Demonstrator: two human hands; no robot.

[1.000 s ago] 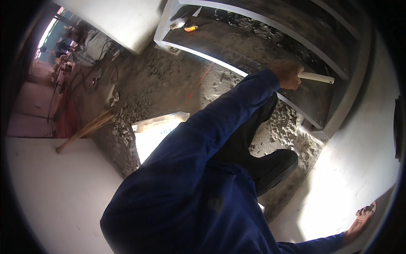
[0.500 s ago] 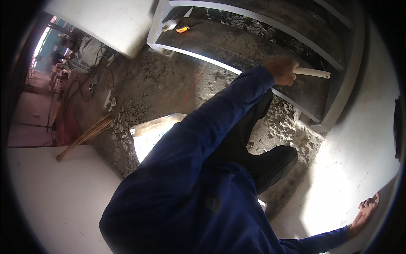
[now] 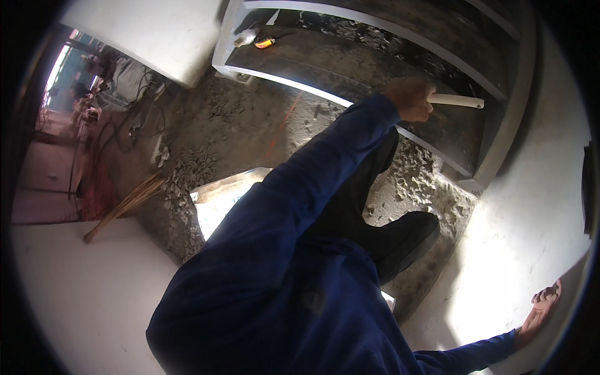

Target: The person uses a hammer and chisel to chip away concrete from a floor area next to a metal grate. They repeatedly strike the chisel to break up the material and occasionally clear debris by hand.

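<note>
My left hand [image 3: 409, 99], at the end of a blue sleeve, is closed around a cream-coloured tool handle [image 3: 457, 100] with a hole in its end. It is over the dark tread [image 3: 350, 72] of a metal-framed stair; the tool's working end is hidden by the hand. At the lower right, my right hand [image 3: 542, 309] is set against the white wall [image 3: 531, 244], fingers apart and slightly bent, with nothing seen in it. A yellow-and-black tape measure [image 3: 265, 42] lies on the tread's left end beside a crumpled clear plastic piece [image 3: 245, 38].
Rubble [image 3: 194, 169] covers the rough floor below the stair. A straw broom [image 3: 125, 205] lies near a white panel [image 3: 81, 281] at left. Cables and a pale sack [image 3: 128, 81] are farther back. A bright white sheet [image 3: 219, 206] lies beside my left arm.
My left hand and the handle have shifted slightly left and up in the picture, as has the stair. The right hand stays at the wall.
</note>
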